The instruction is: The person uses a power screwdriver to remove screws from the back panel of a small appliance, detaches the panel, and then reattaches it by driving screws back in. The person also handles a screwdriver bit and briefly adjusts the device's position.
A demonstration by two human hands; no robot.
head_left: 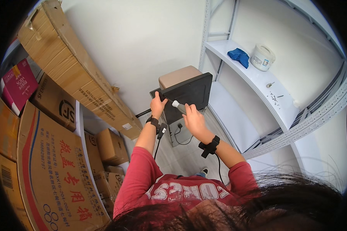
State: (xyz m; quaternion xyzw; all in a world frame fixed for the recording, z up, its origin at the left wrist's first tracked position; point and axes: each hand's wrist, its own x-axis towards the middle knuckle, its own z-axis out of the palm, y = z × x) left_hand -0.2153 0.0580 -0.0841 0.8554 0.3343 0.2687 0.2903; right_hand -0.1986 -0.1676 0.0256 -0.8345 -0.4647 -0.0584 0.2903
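In my right hand (194, 122) is a screwdriver (184, 109) with a grey handle and a pale collar. Its shaft points left across a black panel (191, 92), toward the panel's left corner. At that corner my left hand (157, 106) grips the panel's edge, with finger and thumb close to the screwdriver tip. The tip itself is too small to make out. The panel belongs to a tilted appliance with a beige body (179, 76) behind it.
A black plug and cord (180, 126) hang below the panel. White shelving (254, 88) on the right carries a blue cloth (239, 57), a white tub (262, 57) and small metal parts (274, 98). At left, a tall carton (77, 73) leans near stacked boxes (58, 169).
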